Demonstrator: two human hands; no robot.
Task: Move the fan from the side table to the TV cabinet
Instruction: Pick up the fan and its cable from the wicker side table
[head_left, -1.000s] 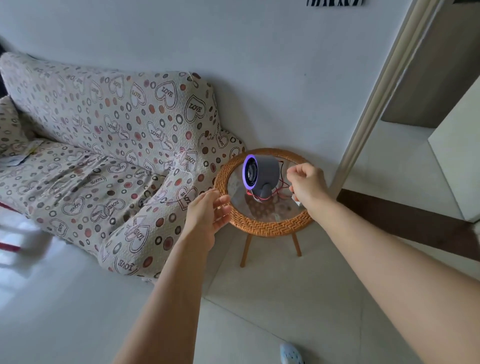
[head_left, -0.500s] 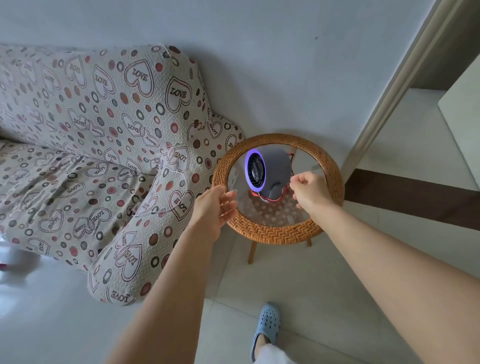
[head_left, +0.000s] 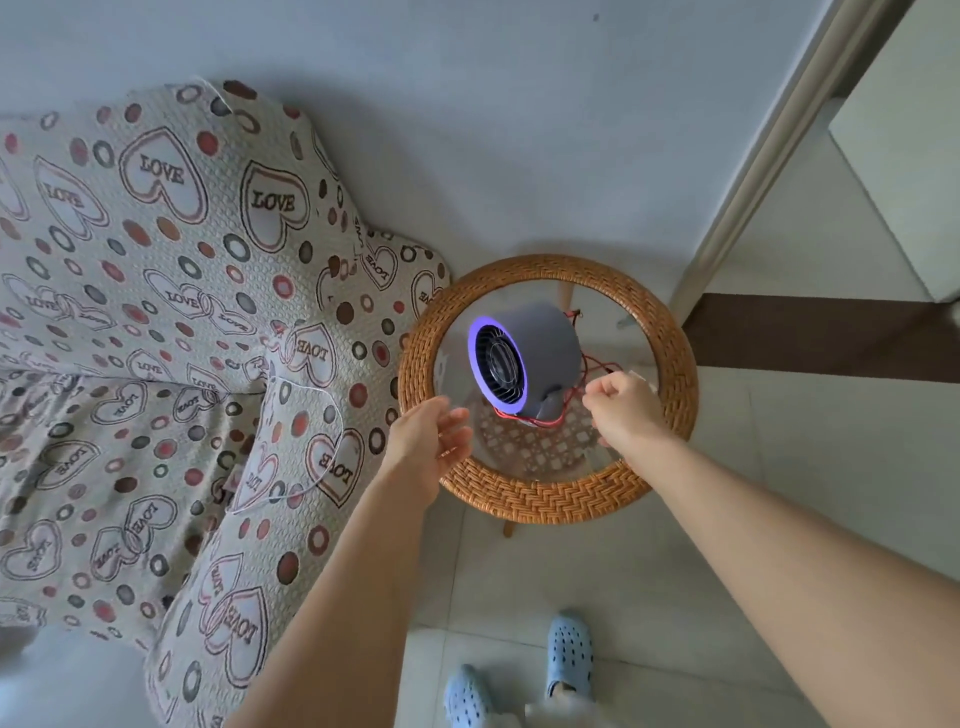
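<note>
Fan (head_left: 524, 358) on the side table (head_left: 550, 499) near its middle, sofa (head_left: 156, 338) at its left edge.

1. Left hand (head_left: 427, 451) reaches forward on an outstretched arm, palm turned inward, fingers loosely spread and holding nothing.
2. Right hand (head_left: 621, 410) is curled into a fist (perhaps pinching something; fingertips hidden), forearm extended.

Heart-patterned sofa (head_left: 156, 338) against pale wall (head_left: 493, 130), tiled floor (head_left: 597, 571).
</note>
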